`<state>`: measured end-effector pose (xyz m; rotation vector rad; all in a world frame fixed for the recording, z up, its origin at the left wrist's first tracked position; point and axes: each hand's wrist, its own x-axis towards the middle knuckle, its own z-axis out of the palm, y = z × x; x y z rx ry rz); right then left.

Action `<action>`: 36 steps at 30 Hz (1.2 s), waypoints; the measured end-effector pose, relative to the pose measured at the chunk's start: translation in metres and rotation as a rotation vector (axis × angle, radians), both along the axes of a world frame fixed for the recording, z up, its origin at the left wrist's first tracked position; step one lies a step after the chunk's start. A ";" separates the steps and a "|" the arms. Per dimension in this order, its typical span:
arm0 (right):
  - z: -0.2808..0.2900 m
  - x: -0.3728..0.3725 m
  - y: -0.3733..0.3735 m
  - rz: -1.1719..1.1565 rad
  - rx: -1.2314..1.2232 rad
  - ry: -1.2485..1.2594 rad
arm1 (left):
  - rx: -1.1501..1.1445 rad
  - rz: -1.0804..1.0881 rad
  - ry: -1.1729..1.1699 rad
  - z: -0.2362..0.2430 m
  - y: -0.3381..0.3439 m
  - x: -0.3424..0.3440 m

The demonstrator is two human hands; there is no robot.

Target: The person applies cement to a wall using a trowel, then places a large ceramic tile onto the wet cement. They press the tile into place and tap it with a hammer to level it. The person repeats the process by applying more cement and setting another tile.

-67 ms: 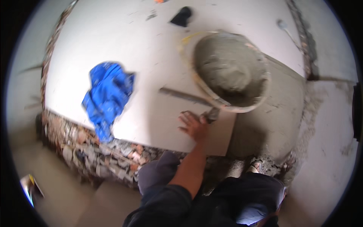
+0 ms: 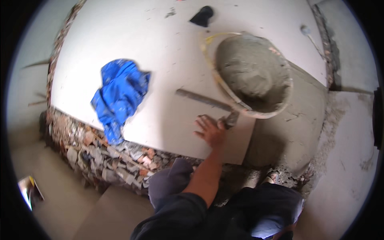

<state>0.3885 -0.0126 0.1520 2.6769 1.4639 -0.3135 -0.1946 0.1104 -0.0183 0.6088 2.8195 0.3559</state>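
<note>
My left hand (image 2: 210,130) lies on a pale square tile (image 2: 237,149), fingers spread, thumb uppermost at the right beside a mortar-smeared tool (image 2: 230,120), too unclear to name. Just beyond it a long grey bar (image 2: 200,99) lies across the tile, its right end near a bucket (image 2: 287,94) of wet grey mortar (image 2: 244,68). To the left, a crumpled blue cloth (image 2: 119,96) rests on the pale tiles. A strip of smoothed grey mortar (image 2: 296,128) runs along the right of the tile. My right hand is not in view.
Broken rubble (image 2: 100,156) borders the near edge, with my legs and sandalled foot (image 2: 273,177) beside it. A black object (image 2: 203,17) and a long-handled tool (image 2: 308,34) lie farther back. A lower floor (image 2: 48,168) is at left, a pale slab (image 2: 344,152) at right.
The whole view has shifted slightly, so the tiles, cloth and bucket sit a little farther right in the picture. My left hand stays spread on the tile.
</note>
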 end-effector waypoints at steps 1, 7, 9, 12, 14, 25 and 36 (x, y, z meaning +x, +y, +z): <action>0.008 -0.002 -0.002 0.020 0.010 0.024 | -0.009 -0.013 0.027 -0.004 -0.004 0.000; 0.057 -0.005 -0.022 0.065 0.145 0.155 | 0.092 0.025 0.378 -0.053 0.023 -0.064; 0.076 -0.010 -0.027 0.210 0.165 0.213 | 0.066 0.052 0.832 -0.064 0.042 -0.144; 0.093 -0.040 -0.020 0.042 0.126 0.264 | 0.247 -0.040 1.012 -0.069 0.076 -0.267; 0.104 -0.069 -0.022 -0.376 0.087 0.324 | 0.362 -0.094 0.780 -0.057 0.087 -0.323; 0.151 -0.011 -0.123 -0.350 -0.069 -0.163 | -0.169 0.088 0.089 0.020 0.019 -0.296; 0.183 0.145 0.043 -0.091 0.840 -0.396 | 0.620 0.059 0.344 0.166 0.075 -0.267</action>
